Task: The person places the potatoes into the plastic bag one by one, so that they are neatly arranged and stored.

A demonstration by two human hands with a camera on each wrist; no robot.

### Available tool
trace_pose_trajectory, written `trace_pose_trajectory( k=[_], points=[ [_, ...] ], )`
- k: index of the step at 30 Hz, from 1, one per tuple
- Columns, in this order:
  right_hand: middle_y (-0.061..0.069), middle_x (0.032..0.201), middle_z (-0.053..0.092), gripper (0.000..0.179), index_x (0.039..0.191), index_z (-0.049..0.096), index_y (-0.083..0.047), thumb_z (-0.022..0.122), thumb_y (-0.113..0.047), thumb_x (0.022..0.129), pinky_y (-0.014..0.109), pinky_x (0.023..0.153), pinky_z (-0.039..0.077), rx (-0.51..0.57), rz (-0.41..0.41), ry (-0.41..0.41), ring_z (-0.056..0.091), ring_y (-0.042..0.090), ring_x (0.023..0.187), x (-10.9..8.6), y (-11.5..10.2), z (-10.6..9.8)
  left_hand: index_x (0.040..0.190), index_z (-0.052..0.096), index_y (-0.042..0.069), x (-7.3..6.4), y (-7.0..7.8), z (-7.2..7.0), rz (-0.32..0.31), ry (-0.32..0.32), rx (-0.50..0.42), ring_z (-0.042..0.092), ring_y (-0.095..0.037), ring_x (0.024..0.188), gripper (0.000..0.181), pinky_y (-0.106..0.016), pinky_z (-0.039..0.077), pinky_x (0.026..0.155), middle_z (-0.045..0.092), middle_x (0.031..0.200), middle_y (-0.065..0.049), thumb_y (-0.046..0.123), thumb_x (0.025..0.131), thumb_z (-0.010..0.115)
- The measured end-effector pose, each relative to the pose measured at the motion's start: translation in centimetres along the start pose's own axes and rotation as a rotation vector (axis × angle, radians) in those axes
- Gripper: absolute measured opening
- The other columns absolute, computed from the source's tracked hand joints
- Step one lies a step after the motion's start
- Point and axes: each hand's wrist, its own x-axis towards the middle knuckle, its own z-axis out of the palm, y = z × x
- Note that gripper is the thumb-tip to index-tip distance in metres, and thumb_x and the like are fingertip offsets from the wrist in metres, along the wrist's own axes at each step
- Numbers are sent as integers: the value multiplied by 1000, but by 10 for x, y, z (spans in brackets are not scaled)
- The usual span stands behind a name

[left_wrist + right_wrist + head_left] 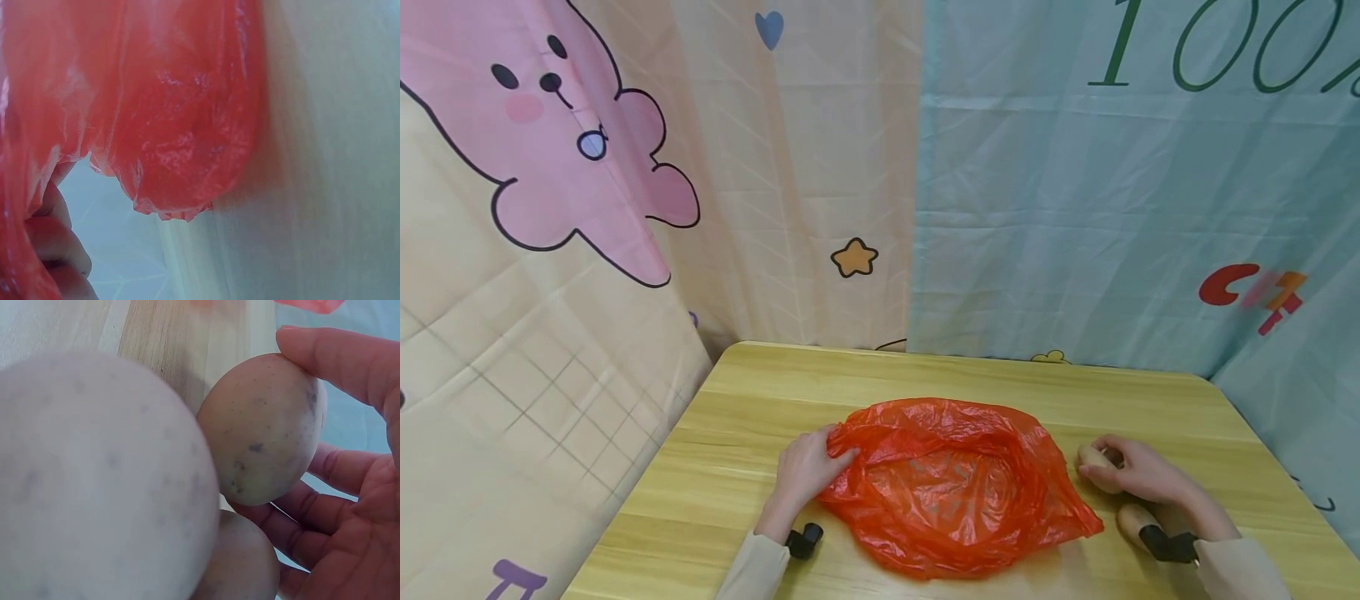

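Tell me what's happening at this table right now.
A person's left hand grips the edge of an open red plastic bag on the table. The right hand holds a tan, speckled, potato-like item beside the bag, outside it. A second one and a third one are close to that hand.

Through the remote feed I look down on a pale yellow wood-grain table with rounded far corners; cream printed fabric hangs on its left and across the far left, where I make out a large pink cartoon bear, a small blue heart and a black-outlined orange star. Pale blue-green fabric covers the far right, bearing tall dark green numerals. The light reaches me soft and even.
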Motion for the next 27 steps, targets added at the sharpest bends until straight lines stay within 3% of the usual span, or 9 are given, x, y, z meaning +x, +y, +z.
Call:
trace_pose_trajectory(
  k=[27],
  points=[
    [6, 88, 57, 49, 117, 56, 1, 70, -35, 86, 28, 61, 44, 29, 61, 126, 52, 19, 77, -3, -5, -1, 118, 65, 4, 1, 1, -3, 0, -5, 4, 62, -23, 76, 53, -39, 48, 65, 69, 96, -9, 42, 81, 73]
  ],
)
